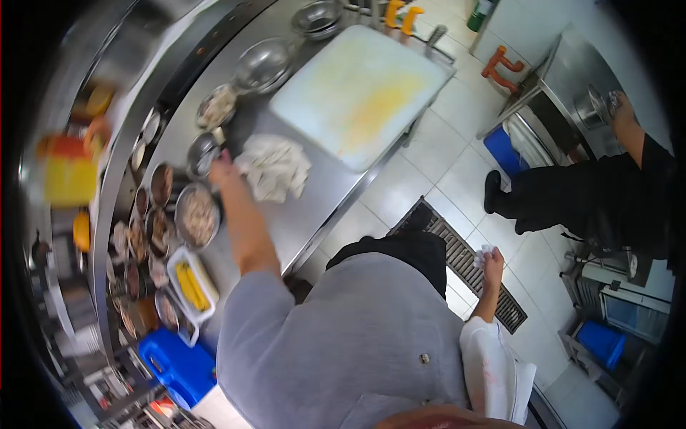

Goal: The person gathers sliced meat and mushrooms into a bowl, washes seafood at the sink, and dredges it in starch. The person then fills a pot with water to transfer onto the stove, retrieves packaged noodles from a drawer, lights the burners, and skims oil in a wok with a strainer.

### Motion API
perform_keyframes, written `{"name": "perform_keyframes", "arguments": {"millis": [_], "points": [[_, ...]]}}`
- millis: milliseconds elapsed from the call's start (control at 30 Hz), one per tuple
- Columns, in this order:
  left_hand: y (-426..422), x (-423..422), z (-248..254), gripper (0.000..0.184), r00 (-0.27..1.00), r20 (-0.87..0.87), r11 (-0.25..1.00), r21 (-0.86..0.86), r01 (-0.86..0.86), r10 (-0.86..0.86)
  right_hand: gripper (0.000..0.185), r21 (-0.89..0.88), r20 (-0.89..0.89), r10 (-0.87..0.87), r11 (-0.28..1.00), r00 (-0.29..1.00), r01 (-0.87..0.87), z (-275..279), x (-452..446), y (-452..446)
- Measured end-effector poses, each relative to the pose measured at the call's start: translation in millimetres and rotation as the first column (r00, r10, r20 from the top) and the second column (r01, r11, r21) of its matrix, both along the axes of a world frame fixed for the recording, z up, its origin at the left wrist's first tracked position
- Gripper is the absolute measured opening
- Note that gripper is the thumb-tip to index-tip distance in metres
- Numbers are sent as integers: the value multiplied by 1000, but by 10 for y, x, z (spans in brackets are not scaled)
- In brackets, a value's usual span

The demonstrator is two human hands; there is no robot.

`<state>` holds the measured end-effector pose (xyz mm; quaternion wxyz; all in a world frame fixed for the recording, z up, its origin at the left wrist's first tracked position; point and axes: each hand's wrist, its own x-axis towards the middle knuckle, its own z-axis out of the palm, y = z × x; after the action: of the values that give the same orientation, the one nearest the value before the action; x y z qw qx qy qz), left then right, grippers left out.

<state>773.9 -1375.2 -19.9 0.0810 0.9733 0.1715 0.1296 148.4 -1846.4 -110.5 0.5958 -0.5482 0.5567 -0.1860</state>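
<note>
My left hand [221, 170] reaches over the steel counter, at the near edge of a small metal bowl [203, 153]. Its fingers look closed, but blur hides what they hold, if anything. Just right of it lies a crumpled white cloth [275, 168]. A metal bowl of pale sliced food [197, 216] stands below the hand, and a bowl of pale pieces [216, 107] above it. Away from the counter, my right hand [491, 264] hangs over the floor, closed on a crumpled white tissue [482, 254]. White fabric [493, 365] covers part of my right forearm.
A stained white cutting board [357, 93] occupies the far counter, with an empty metal bowl [264, 64] beside it. Several food containers line the left, including a yellow-filled tub [212, 286] and blue jug [179, 368]. Another person [572, 193] holds a metal pot [592, 107] at right. Floor grate [457, 247].
</note>
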Motion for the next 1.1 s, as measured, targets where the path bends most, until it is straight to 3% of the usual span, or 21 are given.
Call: {"name": "perform_keyframes", "arguments": {"millis": [33,67,100,133,167,200,300,333,367,467,567,633,667,767,800,867,933,967,1000,1067,1100], "points": [[183,135,-192,43,966,192,984,77,161,-173,22,-23,24,53,998,998,-53,-113,160,-204],[-13,-37,147,45,976,53,977,-20,211,-210,22,-52,44,105,993,993,-103,-184,305,-453],[-114,-33,156,42,995,67,867,-488,99,-76,22,-35,47,132,991,990,-130,-147,531,-696],[-212,-32,165,40,964,158,344,-936,76,216,21,-17,53,168,986,984,-167,-26,840,-938],[-318,-39,186,37,844,91,-62,-988,145,529,22,61,54,184,980,981,-187,193,1174,-1173],[-614,-266,313,31,826,172,113,-985,131,537,22,139,55,206,967,977,-212,371,1459,-1483],[-1525,-712,485,21,694,478,520,-837,172,539,16,-139,-48,349,926,936,-352,237,2163,-2547],[-1811,-741,471,22,631,634,716,-677,174,446,14,-239,-94,386,886,918,-397,259,2439,-2910],[-2355,-875,786,22,680,643,774,-609,174,353,13,-267,-47,402,877,914,-399,368,2775,-3234],[-3751,-933,1405,23,635,730,781,-543,310,255,13,-310,14,491,830,871,-463,769,3856,-4099],[-4814,-814,1591,21,633,770,668,-514,538,81,15,-304,-24,593,763,805,-571,1227,5012,-4815],[-5505,-611,1620,22,416,844,520,-200,830,-339,18,-190,95,694,716,714,-671,1093,5764,-5373],[-5822,-501,1579,22,426,848,538,-210,816,-315,18,-198,82,713,696,696,-690,1005,6024,-5636],[-6552,74,1421,30,439,803,385,-286,877,-404,29,-351,-351,700,517,621,-781,223,6763,-6704],[-6737,268,1398,34,472,745,369,-320,873,-471,35,-495,-483,733,222,479,-840,-436,6838,-7320],[-7159,736,1458,14,673,551,496,-457,738,-494,36,-214,-334,687,612,646,-762,476,6927,-7229],[-7736,1254,1633,3,807,459,470,-657,590,-372,35,-298,-313,586,686,747,-664,-350,6733,-8079],[-7983,1573,1720,3,798,459,462,-652,602,-391,27,-109,-325,630,716,706,-689,-755,6653,-8626],[-8209,1907,1724,2,777,490,463,-624,629,-396,17,13,-160,544,835,823,-550,-541,6725,-8677],[-8698,2638,1608,2,755,542,437,-616,655,-368,12,297,127,408,854,904,-427,-191,6957,-8898],[-9005,3055,1589,3,722,587,487,-541,686,-366,14,271,67,367,888,928,-371,-150,7159,-9016]]}}
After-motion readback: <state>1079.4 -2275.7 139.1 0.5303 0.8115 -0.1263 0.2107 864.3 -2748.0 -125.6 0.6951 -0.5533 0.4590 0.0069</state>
